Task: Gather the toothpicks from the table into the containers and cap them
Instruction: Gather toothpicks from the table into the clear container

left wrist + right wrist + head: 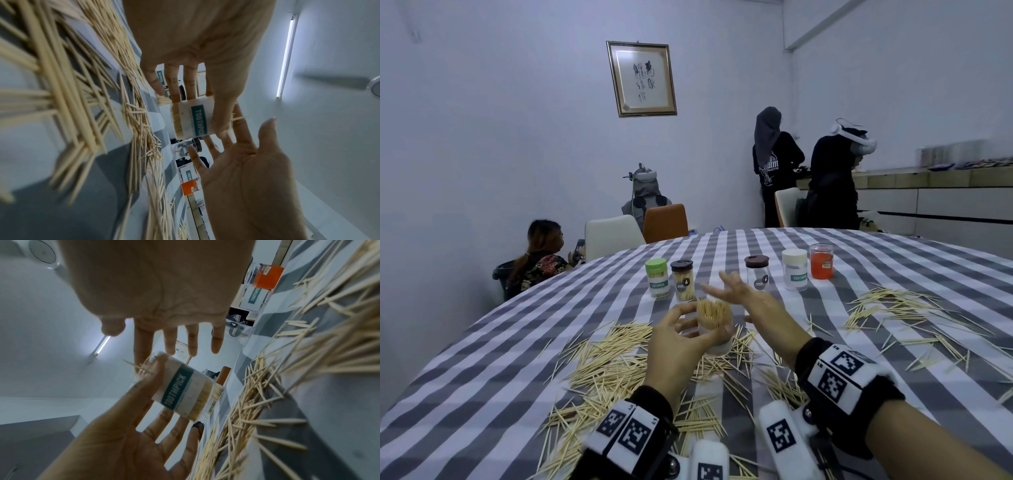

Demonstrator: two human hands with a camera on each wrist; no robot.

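1. The left hand is holding an uncapped clear toothpick container just above the checked tablecloth, thumb on one side and fingers on the other. It's stuffed full, with the toothpick tips sticking out of the open top.
2. The right hand is hovering just beside and a bit above that container with fingers spread straight, gripping nothing. In the right wrist view its index fingertip is sitting right at the poking-out tips, but I can't tell if it's actually touching.
3. Loose toothpicks are lying all over the cloth under and around both hands, plus another scatter off to the right.
4. Farther back a row of capped containers is standing: green-lidded, brown-lidded full one, brown-lidded nearly empty one, white-lidded, and an orange one.
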